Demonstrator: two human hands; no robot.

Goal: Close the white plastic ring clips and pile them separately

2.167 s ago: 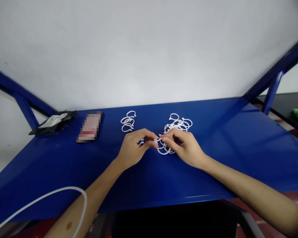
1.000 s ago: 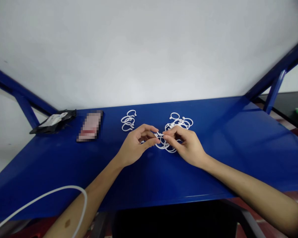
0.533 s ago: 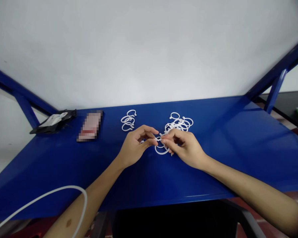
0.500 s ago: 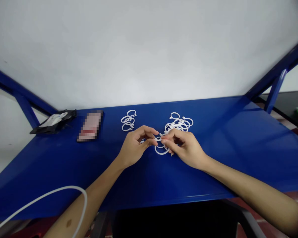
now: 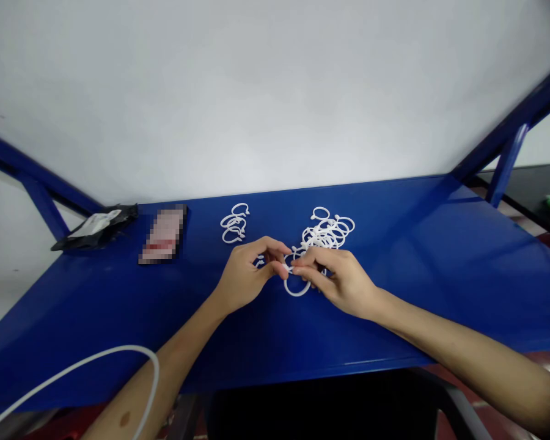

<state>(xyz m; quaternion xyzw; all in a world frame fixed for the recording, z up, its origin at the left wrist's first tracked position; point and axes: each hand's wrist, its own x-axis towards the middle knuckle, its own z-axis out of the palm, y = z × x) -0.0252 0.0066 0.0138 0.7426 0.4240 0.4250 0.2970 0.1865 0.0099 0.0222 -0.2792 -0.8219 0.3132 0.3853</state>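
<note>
A white plastic curtain ring (image 5: 297,294) hangs between my two hands above the blue table, its loop facing down. My left hand (image 5: 250,275) pinches the ring's left end between thumb and fingers. Thumb and forefinger of my right hand (image 5: 341,278) close on its other end, so the exact join is partly covered. Just behind my right hand lies a tangled pile of white rings (image 5: 330,232) with small knobbed ends. A smaller group of similar rings (image 5: 233,223) rests beyond my left hand, and another ring (image 5: 259,263) is mostly hidden behind that hand.
On the table (image 5: 417,256), toward the left, lie a blurred-out flat item (image 5: 162,235) and a black plastic packet (image 5: 96,227) with a white label. Blue frame bars (image 5: 506,165) rise at both sides. A white cable (image 5: 96,353) crosses my left forearm.
Both hands have come slightly lower and nearer each other, bringing the held ring's ends together. The ring's loop sits a little lower, and the piles look unchanged.
</note>
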